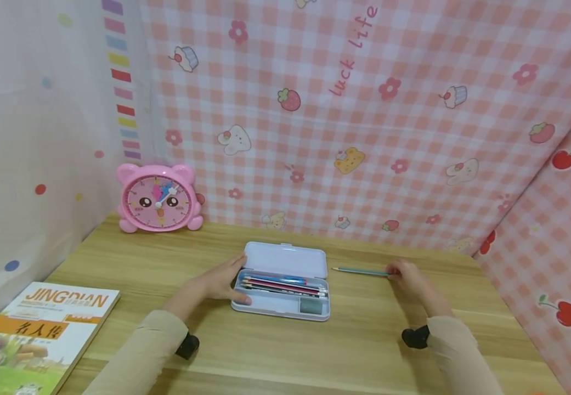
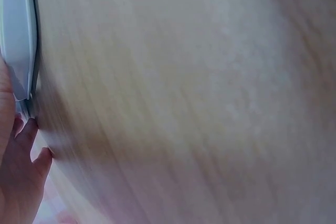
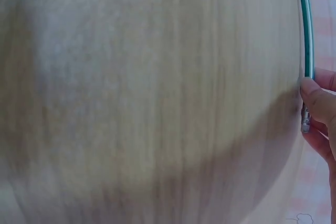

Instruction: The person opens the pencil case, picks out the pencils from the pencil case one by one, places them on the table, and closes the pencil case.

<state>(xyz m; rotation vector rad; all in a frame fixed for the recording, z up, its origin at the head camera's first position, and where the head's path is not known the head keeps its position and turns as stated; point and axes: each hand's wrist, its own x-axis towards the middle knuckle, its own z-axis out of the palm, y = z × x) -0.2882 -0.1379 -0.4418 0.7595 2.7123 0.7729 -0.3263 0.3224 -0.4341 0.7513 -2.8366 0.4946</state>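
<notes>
A pale pencil case (image 1: 265,307) lies with its lid (image 1: 285,260) swung back on the table. Inside are several pencils (image 1: 285,287) and a dark grey-green eraser (image 1: 310,305). My left hand (image 1: 216,281) holds the case by its left end, thumb over the front left part and fingers along the lid side. To the right of the case, my right hand (image 1: 403,274) pinches a green pencil (image 1: 364,271) near its eraser end. Its sharpened tip points left toward the lid. The right wrist view shows thumb and fingers around this pencil (image 3: 306,30) just above the metal ferrule.
A pink bear-shaped clock (image 1: 159,198) stands at the back left of the wooden table (image 1: 275,351). At the front left lies a book (image 1: 43,334) with an orange and white cover. Patterned cloth walls (image 1: 315,126) rise behind and beside the table.
</notes>
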